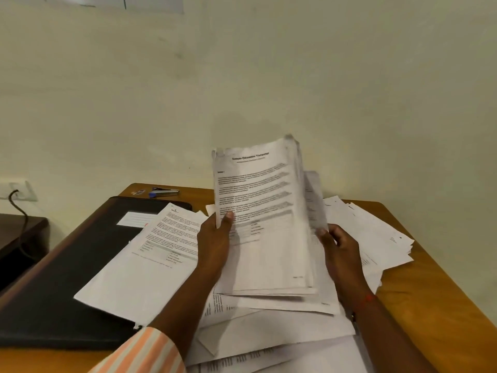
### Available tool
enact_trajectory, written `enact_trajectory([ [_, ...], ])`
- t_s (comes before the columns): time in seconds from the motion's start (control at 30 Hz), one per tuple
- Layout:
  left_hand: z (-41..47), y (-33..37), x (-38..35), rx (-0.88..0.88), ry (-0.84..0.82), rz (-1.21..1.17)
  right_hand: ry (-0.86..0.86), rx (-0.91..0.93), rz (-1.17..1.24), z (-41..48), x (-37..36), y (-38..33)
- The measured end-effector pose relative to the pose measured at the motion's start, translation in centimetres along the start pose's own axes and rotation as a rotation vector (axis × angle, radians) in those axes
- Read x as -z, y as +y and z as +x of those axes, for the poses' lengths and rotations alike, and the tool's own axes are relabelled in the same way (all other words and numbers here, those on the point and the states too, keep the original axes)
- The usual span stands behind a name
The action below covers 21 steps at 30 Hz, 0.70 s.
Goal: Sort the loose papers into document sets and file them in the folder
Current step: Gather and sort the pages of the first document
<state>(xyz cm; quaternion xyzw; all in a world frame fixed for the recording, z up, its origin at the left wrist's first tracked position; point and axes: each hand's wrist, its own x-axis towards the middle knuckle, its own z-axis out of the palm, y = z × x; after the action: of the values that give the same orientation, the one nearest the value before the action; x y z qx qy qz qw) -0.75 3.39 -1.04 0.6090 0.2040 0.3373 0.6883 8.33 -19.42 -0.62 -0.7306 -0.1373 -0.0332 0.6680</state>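
Note:
I hold a thick stack of printed papers [265,222] tilted up above the desk, its top sheet headed with a bold title. My left hand [213,244] grips the stack's left edge, thumb on the front page. My right hand [340,251] grips the right edge. A black folder [67,267] lies shut on the left of the desk, with a white label on its cover. One printed sheet [150,254] lies across the folder's right side. Loose papers [269,332] are spread under and around the held stack.
A stapler [164,192] and a small object lie at the desk's back edge by the wall. More sheets [376,232] fan out to the right on the wooden desk [435,300]. A dark side table [18,232] and a wall socket with a cable are at left.

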Motion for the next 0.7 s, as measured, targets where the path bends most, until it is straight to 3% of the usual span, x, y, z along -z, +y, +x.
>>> enact_trajectory([
  [0.23, 0.0, -0.5, -0.3, 0.017, -0.150, 0.037, -0.028, 0.001, 0.043, -0.6, 0.0, -0.7],
  [0.4, -0.8, 0.4, -0.9, -0.150, -0.099, 0.132, -0.059, -0.066, 0.259, -1.0, -0.4, -1.0],
  [0.5, -1.8, 2.1, -1.2, -0.301, -0.096, 0.110, -0.076, 0.063, 0.178, -1.7, -0.6, -2.2],
  [0.7, -3.5, 5.0, -2.0, -0.525, -0.052, 0.059, 0.152, 0.293, 0.163, -2.4, -0.6, -4.7],
])
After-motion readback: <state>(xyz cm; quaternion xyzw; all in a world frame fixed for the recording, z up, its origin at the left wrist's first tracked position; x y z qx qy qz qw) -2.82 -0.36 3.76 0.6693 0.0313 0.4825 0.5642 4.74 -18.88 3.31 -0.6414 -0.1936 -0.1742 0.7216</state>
